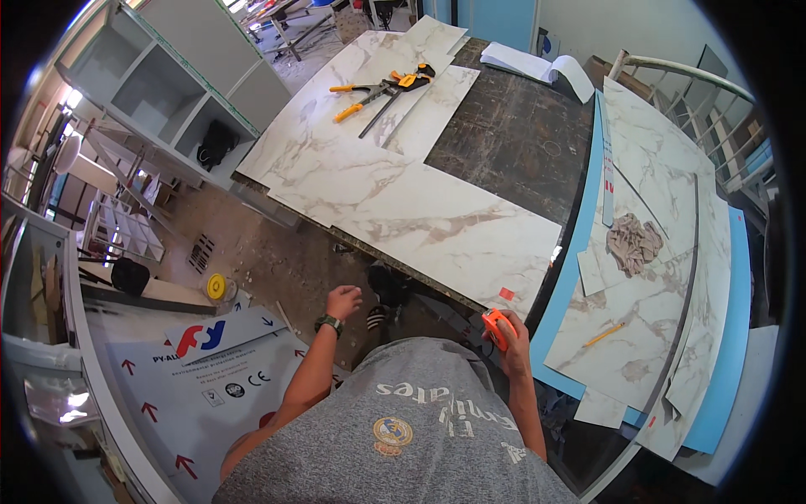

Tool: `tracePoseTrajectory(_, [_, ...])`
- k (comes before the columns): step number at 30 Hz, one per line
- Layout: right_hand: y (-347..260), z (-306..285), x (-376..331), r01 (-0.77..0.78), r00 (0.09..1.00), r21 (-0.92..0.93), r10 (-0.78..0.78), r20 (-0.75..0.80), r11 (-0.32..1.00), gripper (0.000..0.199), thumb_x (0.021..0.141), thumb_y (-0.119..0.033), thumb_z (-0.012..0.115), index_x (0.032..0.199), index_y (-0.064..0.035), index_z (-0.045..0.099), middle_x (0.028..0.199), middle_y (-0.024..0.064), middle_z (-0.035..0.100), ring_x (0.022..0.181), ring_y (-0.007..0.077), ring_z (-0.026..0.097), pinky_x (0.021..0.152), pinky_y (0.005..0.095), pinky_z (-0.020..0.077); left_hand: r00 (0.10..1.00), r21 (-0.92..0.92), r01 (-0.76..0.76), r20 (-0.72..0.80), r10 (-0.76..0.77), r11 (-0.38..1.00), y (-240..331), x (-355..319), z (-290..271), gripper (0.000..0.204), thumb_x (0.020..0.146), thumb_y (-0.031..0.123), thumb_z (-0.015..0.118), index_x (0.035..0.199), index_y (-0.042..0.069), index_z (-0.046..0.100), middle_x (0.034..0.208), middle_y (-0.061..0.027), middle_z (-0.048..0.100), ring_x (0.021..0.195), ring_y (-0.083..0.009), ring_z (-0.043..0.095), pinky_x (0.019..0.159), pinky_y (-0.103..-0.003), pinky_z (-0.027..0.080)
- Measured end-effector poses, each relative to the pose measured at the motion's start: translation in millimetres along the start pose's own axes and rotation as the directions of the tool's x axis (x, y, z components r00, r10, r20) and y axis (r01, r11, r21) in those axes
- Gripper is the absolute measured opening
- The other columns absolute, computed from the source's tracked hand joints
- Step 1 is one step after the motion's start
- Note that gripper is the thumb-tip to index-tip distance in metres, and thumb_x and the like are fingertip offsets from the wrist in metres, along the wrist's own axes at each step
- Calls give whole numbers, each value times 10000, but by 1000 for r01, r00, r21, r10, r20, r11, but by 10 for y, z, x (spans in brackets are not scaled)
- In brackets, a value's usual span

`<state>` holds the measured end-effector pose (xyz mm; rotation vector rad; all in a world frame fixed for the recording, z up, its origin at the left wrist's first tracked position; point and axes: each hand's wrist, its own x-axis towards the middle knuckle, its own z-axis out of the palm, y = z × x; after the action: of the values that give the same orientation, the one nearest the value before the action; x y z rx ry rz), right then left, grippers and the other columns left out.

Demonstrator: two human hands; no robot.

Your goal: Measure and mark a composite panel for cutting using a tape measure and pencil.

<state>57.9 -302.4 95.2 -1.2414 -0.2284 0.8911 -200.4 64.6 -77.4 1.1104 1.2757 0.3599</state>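
Note:
My right hand (516, 344) is closed around an orange tape measure (499, 329), held beside the near corner of a white marble-patterned sheet (420, 202). A small red patch (506, 294) shows on that corner. My left hand (342, 306) holds nothing; it hangs in front of the sheet's near edge, apart from it, with the fingers loosely bent. On the far part of the table lie a cutting tool with yellow-orange handles (357, 99) and a black-and-orange bar clamp (411, 81).
To the right, more marble-patterned sheets (646, 328) carry a crumpled cloth (634, 244), a yellow pencil (604, 333) and a metal ruler (608, 193). White paper (516, 63) lies at the back. A grey cabinet (159, 84), a yellow-lidded bucket (220, 287) and a printed panel (168, 395) stand left.

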Motion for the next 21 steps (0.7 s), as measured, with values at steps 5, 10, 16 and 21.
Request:
tracePoseTrajectory(5, [173, 374, 284, -14, 994, -27, 11, -106, 1000, 290, 1003, -259, 603, 1152, -12, 633, 970, 91, 671, 750, 165, 616, 724, 269, 510, 999, -136, -12, -54, 5, 991, 622, 511, -446, 302, 932, 167, 733, 1196, 37, 668, 964, -77, 731, 756, -172, 700, 640, -282, 560])
tracePoseTrajectory(10, [536, 1047, 609, -2, 957, 4, 3, -291, 1000, 277, 997, -256, 614, 1127, -15, 653, 955, 92, 673, 741, 159, 613, 713, 266, 511, 997, -160, -39, -76, 27, 986, 1217, 1261, -1014, 308, 930, 164, 735, 1202, 40, 657, 968, -73, 726, 759, -164, 697, 631, -277, 554])
tracePoseTrajectory(16, [892, 1977, 873, -33, 898, 78, 64, -435, 996, 251, 984, -240, 639, 1081, -12, 677, 925, 84, 673, 722, 157, 607, 691, 272, 525, 982, -143, -120, -160, 96, 982, 1459, 2098, -1520, 342, 913, 174, 745, 1203, 27, 640, 983, -80, 713, 765, -152, 686, 625, -265, 545])
tracePoseTrajectory(21, [1054, 2614, 1047, -99, 930, 2, 93, -356, 995, 248, 979, -234, 646, 1071, -6, 676, 929, 82, 672, 717, 150, 596, 691, 269, 516, 969, -144, -155, -213, 123, 977, 1580, 2517, -1715, 389, 896, 197, 760, 1214, 8, 638, 1003, -94, 713, 802, -161, 681, 651, -280, 545])
